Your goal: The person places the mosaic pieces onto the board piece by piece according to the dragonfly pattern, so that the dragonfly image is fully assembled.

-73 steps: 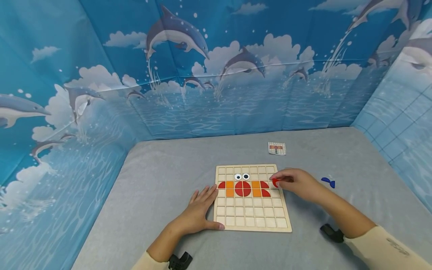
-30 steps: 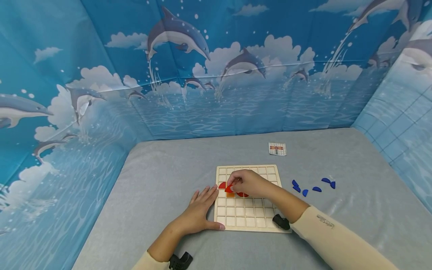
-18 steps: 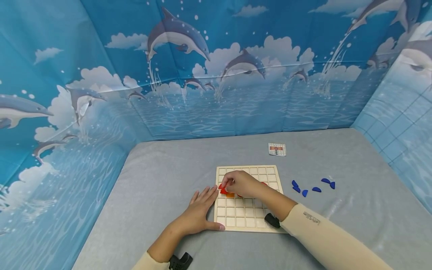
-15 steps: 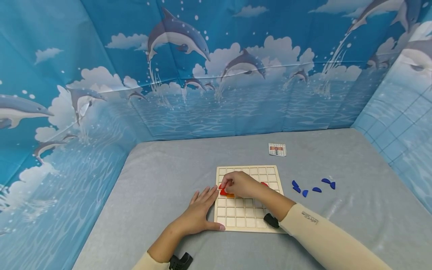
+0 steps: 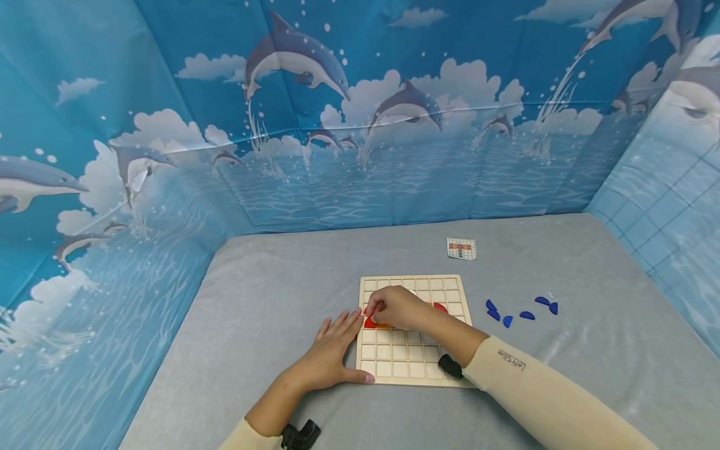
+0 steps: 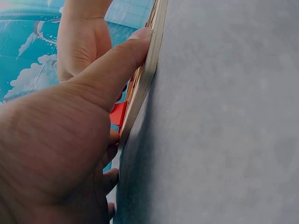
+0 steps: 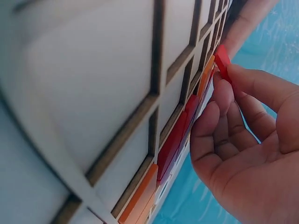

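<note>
Two bare hands at a gridded wooden board (image 5: 416,354) on a grey surface (image 5: 281,281). The left hand (image 5: 323,357) lies open, fingers spread along the board's left edge and thumb on its near left corner; this contact presumably steadies the board against light pressure from the other side. The right hand (image 5: 395,307) reaches across the grid and pinches a red piece (image 7: 223,60) between thumb and fingertips, as the right wrist view shows. So small and flat a piece probably calls for a fingertip hold, which leaves part of it exposed. The piece is tilted relative to the board; whether its lower edge touches the grid cannot be told. It lies over the leftmost column, just beside the left hand's fingertips and at the tips of the right hand. An orange piece (image 5: 384,325) sits next to it, partly hidden by the right hand, and a seated red piece (image 5: 440,307) shows beyond the right wrist. Loose blue pieces (image 5: 527,315) are scattered right of the board, apparently within the right hand's reach. A printed card (image 5: 461,248) lies beyond the board's far edge, presumably to remain visible past the forearms.
</note>
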A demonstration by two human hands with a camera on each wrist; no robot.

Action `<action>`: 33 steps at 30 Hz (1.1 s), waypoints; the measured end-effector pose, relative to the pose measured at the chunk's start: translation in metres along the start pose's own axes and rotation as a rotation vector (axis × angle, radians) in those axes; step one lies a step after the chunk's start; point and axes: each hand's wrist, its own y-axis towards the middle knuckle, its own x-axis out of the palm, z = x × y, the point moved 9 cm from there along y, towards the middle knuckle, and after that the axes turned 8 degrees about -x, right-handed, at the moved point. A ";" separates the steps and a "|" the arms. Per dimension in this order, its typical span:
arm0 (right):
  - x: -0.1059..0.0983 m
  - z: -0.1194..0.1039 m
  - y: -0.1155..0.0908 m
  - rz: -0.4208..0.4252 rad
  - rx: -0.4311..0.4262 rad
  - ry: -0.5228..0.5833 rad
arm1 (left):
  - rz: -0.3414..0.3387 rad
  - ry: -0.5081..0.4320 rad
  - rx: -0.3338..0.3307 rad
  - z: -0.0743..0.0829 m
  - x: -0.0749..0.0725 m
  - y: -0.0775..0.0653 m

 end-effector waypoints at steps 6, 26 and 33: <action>0.002 -0.002 0.002 0.006 -0.007 -0.027 | 0.007 0.003 0.006 0.000 0.000 0.000; 0.006 -0.010 0.001 0.018 -0.102 -0.199 | 0.009 -0.010 0.020 0.001 -0.001 -0.001; 0.005 -0.009 0.001 0.023 -0.087 -0.191 | 0.010 -0.013 0.017 0.002 -0.002 -0.001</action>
